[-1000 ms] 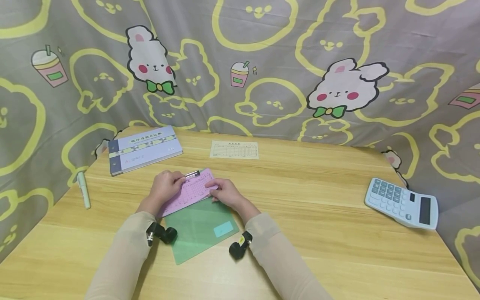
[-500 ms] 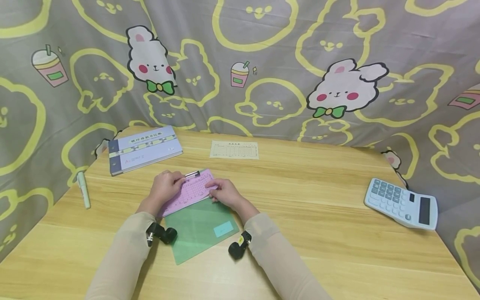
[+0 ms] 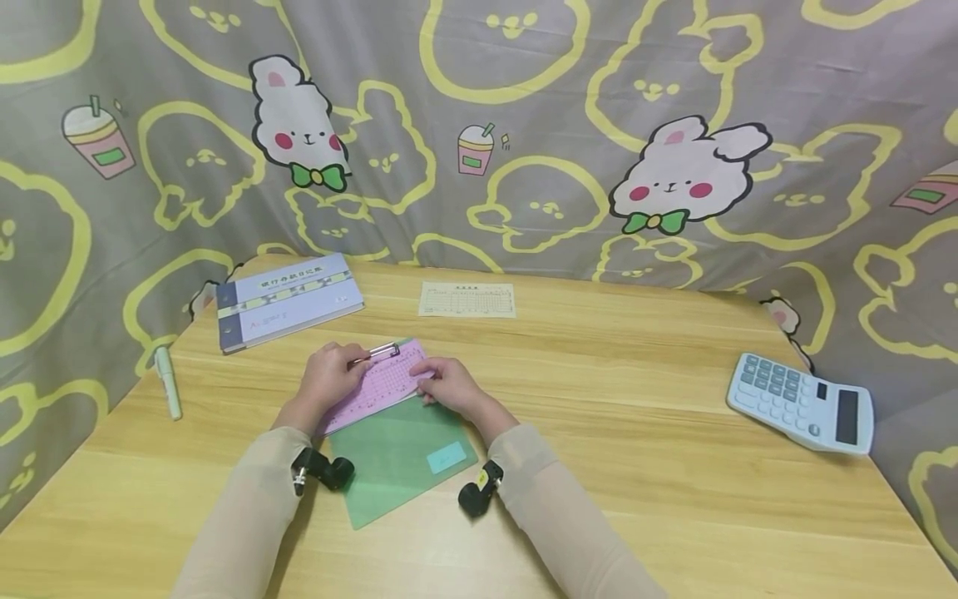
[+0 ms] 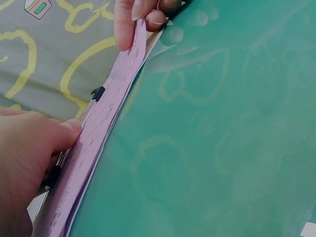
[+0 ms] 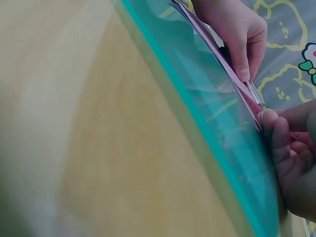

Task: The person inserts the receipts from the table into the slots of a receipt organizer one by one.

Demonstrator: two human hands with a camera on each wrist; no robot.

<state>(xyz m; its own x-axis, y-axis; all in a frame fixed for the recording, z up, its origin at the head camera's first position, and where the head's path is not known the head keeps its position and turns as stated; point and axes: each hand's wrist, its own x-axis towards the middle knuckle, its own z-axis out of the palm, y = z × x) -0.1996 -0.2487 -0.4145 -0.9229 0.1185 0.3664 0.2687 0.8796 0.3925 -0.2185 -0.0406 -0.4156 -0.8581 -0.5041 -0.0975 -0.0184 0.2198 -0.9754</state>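
Note:
A green clipboard (image 3: 404, 457) lies at an angle on the table, with a light-blue label (image 3: 446, 457) near its lower right corner. Pink printed forms (image 3: 385, 384) cover its upper part, under the metal clip (image 3: 385, 352) at the top edge. My left hand (image 3: 329, 381) grips the clip, its thumb pressing by the forms' edge in the left wrist view. With thumb and fingers, my right hand (image 3: 451, 385) pinches the forms' right end. The left wrist view shows the forms (image 4: 94, 143) as a thin stack, edge-on. Fingers hide part of the clip.
A blue ledger book (image 3: 292, 299) lies at the back left, a pale green marker (image 3: 168, 383) at the left edge. A cream printed slip (image 3: 467, 299) lies at the back middle. On the right is a light-blue calculator (image 3: 801, 403). A patterned curtain (image 3: 539, 125) hangs behind the table.
The clip looks slightly differently tilted, with more of its metal bar showing beside the left hand. Both hands and the pink forms stay almost in place.

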